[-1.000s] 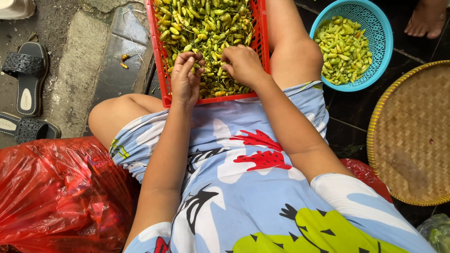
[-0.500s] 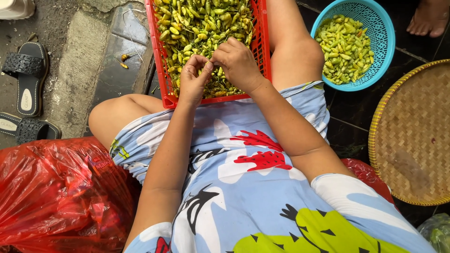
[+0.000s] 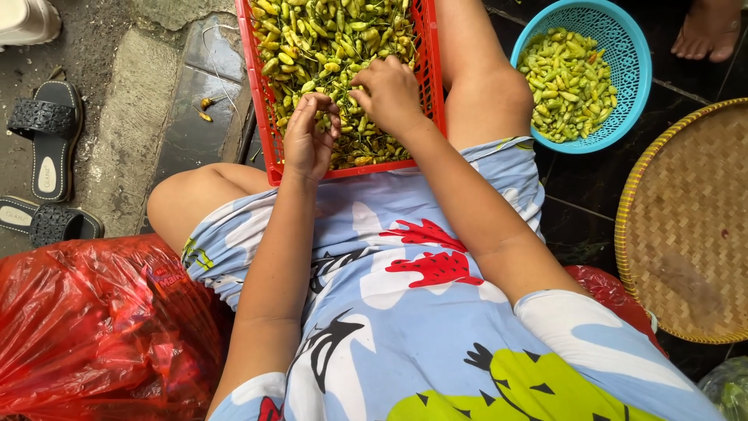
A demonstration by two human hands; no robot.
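A red plastic crate (image 3: 265, 101) full of small green and yellow chili peppers (image 3: 327, 39) rests against my knees. My left hand (image 3: 308, 140) hovers over the crate's near edge with its fingers curled around a pepper. My right hand (image 3: 389, 93) lies on the heap just to the right, fingertips pinching at the same spot near my left fingers. A blue perforated basket (image 3: 631, 70) at the upper right holds more green peppers (image 3: 569, 82).
A round woven bamboo tray (image 3: 686, 226) lies at the right. A red plastic bag (image 3: 86, 327) sits at the lower left. Black sandals (image 3: 47, 148) stand on the concrete at the left. Another person's bare foot (image 3: 713, 31) shows at the top right.
Both hands have shifted slightly within the crate. The right hand's fingertips have drawn closer to the left hand, which has curled around a pepper.
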